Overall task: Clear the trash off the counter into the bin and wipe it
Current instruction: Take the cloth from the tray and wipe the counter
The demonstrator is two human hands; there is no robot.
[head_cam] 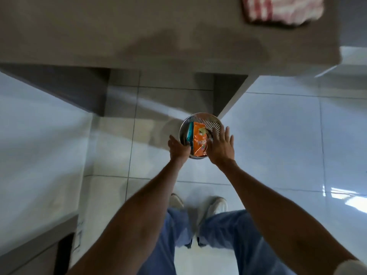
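Observation:
A round metal bin (195, 118) stands on the floor by the counter's corner. An orange snack wrapper (199, 142) and a teal packet (191, 133) stick up out of it. My left hand (178, 148) grips the bin's near-left rim, next to the teal packet. My right hand (221, 145) is spread flat, fingers apart, over the bin's right side, its palm against the orange wrapper. The grey counter (139, 32) fills the top of the view, and a red-and-white striped cloth (282, 10) lies on its far right part.
Glossy white floor tiles (288, 139) surround the bin. A second counter edge (35, 241) runs along the lower left. My legs in blue trousers and white shoes (216, 205) stand just behind the bin.

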